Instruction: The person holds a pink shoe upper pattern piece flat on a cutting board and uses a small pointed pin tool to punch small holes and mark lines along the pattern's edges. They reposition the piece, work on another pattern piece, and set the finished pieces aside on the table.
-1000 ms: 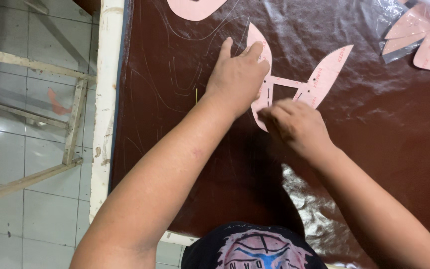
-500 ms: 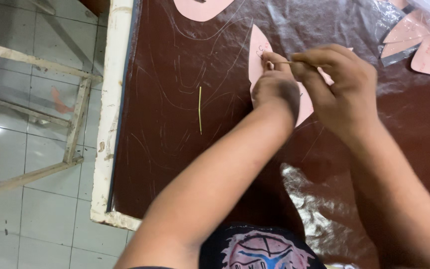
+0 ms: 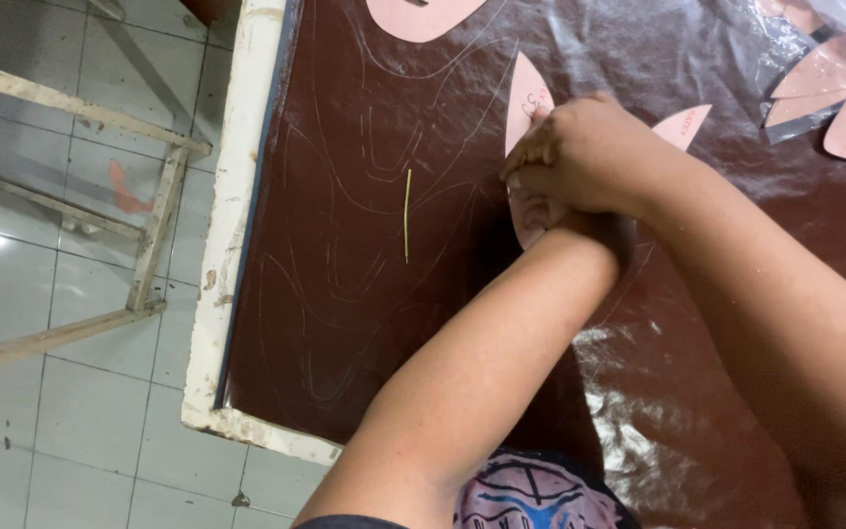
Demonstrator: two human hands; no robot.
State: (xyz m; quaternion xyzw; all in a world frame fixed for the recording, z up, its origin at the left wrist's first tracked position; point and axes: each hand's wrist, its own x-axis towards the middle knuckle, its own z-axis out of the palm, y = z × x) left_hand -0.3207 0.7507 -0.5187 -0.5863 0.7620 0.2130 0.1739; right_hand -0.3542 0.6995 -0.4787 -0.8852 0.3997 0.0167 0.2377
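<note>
Right hand (image 3: 580, 152) now crossed over left hand (image 3: 550, 211), fisted, pressing pink pattern (image 3: 526, 93), left grip unclear.

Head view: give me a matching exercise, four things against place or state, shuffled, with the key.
Things:
1. pink template
2. thin yellow stick
3. brown sheet
4. wooden frame

Places or states:
A. stands on the tiled floor, left of the table
B. lies alone on the sheet, left of the hands
C. covers the table top, marked with traced outlines
D. pressed under the left hand, with the right hand crossed above it

Pairs: 1-D, 2-B, 3-C, 4-A
</note>
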